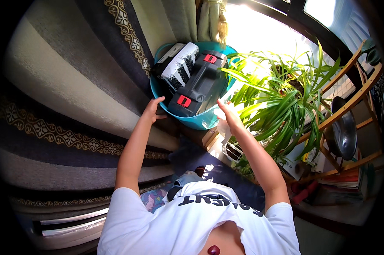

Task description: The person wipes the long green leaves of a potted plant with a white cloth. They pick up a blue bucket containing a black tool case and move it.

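A turquoise tub (197, 123) stands ahead of me by the window. Inside it lies a black hard tool case (199, 83) with two red latches. Left of the case, a black-and-white box (180, 66) sits tilted in the tub. My left hand (152, 111) is at the tub's near left side, thumb and fingers spread. At the near right side is my right hand (230, 115), its visible fingers stretched out along the wall. Some of its fingers are hidden, and I cannot tell how firmly either hand presses on the tub.
Long striped curtains (85, 80) hang close on the left. A leafy spider plant (281, 97) crowds the right of the tub. Beyond it stands a wooden rack (349, 108) with a dark metal bowl (341, 129). A white pot or basket (233, 151) sits below my right hand.
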